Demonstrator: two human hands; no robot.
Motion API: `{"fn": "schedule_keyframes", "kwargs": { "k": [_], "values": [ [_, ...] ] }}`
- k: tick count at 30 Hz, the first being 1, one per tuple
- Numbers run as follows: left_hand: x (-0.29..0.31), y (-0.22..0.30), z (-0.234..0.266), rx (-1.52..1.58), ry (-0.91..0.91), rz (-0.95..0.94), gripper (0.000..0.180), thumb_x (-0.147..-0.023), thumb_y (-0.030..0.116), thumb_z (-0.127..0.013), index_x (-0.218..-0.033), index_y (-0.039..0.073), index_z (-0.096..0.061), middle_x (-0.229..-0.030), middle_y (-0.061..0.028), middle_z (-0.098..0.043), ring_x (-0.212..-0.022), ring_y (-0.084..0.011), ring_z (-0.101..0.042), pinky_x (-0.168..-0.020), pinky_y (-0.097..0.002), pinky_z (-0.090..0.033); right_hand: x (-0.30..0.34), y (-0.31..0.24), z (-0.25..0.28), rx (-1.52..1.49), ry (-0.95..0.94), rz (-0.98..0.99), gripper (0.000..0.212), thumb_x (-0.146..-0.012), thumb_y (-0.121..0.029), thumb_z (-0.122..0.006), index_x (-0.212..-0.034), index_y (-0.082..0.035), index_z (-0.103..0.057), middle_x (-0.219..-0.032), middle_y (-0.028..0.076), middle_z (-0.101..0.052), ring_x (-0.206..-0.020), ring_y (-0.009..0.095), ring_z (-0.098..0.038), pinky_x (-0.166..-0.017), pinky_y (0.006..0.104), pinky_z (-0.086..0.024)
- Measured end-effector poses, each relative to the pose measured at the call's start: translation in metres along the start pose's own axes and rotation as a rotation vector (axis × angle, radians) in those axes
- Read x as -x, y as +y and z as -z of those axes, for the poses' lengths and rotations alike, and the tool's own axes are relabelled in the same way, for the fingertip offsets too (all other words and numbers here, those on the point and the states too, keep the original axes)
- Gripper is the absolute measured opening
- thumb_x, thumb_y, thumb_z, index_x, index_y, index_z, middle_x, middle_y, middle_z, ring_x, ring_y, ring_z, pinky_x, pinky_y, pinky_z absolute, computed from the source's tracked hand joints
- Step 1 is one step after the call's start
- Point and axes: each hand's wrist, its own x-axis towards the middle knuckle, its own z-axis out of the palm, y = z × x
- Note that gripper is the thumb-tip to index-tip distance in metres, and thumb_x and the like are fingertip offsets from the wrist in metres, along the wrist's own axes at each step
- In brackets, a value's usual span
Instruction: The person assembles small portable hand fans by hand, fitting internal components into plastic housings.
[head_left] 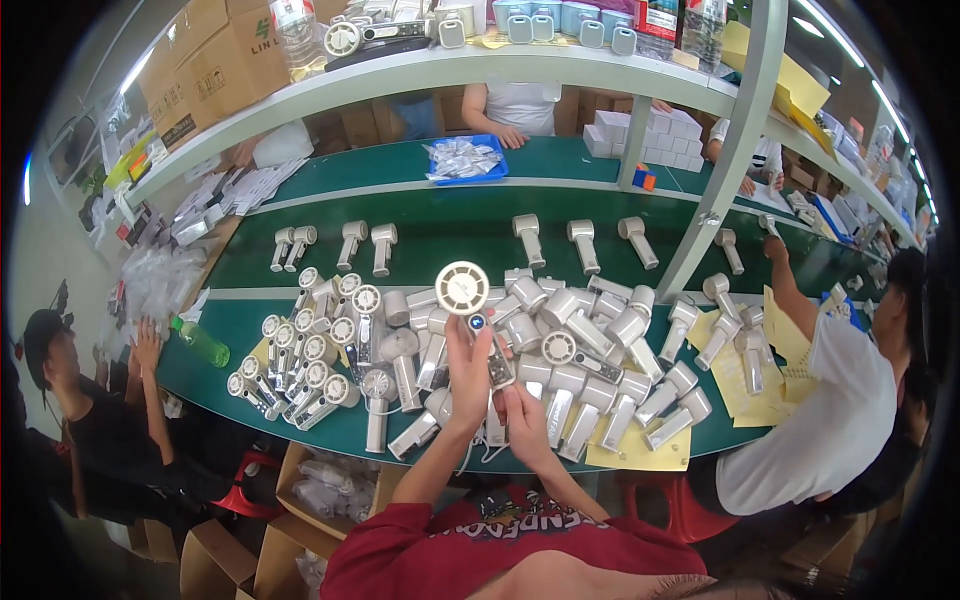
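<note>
A white handheld fan (501, 369) is raised upright above the table's near edge, its round slotted head at the top. My left hand (467, 378) is wrapped round its handle just below the head. At the handle's lower end my right hand (525, 422) is closed, fingertips against it; whether they also pinch a cable is hidden. Thin white cables (487, 455) hang below my hands. A large pile of similar fans (590, 325) lies to the right, and another group of fans (310, 348), several with their slotted faces up, lies to the left.
Several fans (528, 242) lie spaced along the green conveyor (450, 235) beyond the table. A metal post (722, 150) rises at the right. Yellow paper (640, 452) lies under some fans. A green bottle (203, 342) is at the left. Co-workers sit on both sides; one arm (790, 285) reaches over the conveyor.
</note>
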Motion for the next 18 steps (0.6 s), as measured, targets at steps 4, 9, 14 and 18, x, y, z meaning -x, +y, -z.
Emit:
{"fn": "schedule_keyframes", "kwargs": {
  "k": [4,9,14,18],
  "values": [
    [-0.003,0.016,0.008,0.166,-0.167,0.134,0.041,-0.087,0.009,-0.042,-0.124,0.001,-0.028,-0.118,-0.0152,-0.047,-0.088,-0.0183,-0.057,-0.079,-0.0294,-0.049,0.001,-0.009,0.005,0.021,0.015,0.044,0.024,-0.091,-0.017,-0.036,-0.077,0.0,-0.046,-0.062,0.001,-0.042,-0.056,0.009,-0.037,-0.051,0.0237,-0.031],
    [0.001,0.026,0.005,0.151,-0.261,0.135,0.047,-0.084,0.006,-0.042,-0.127,-0.005,-0.027,-0.121,-0.0214,-0.044,-0.101,-0.0243,-0.054,-0.089,-0.0363,-0.042,0.005,-0.012,0.007,0.051,0.005,0.076,0.023,-0.091,-0.016,-0.037,-0.077,0.0,-0.046,-0.063,0.003,-0.042,-0.059,0.011,-0.039,-0.054,0.0247,-0.033],
    [0.003,0.028,0.009,0.192,-0.253,0.183,0.048,-0.083,0.007,-0.044,-0.127,-0.005,-0.028,-0.12,-0.0212,-0.045,-0.102,-0.0247,-0.053,-0.09,-0.0363,-0.042,0.006,-0.023,0.007,0.033,-0.009,0.102,0.024,-0.091,-0.016,-0.037,-0.078,0.001,-0.047,-0.064,0.002,-0.044,-0.058,0.01,-0.038,-0.053,0.0236,-0.032],
    [0.002,0.029,0.006,0.232,-0.244,0.169,0.05,-0.081,0.007,-0.047,-0.126,-0.005,-0.03,-0.119,-0.0212,-0.046,-0.101,-0.0245,-0.053,-0.09,-0.0365,-0.042,0.007,-0.018,0.01,0.004,-0.023,0.074,0.024,-0.091,-0.017,-0.037,-0.078,0.0,-0.048,-0.064,0.001,-0.044,-0.056,0.008,-0.038,-0.052,0.0225,-0.032]
  ]
}}
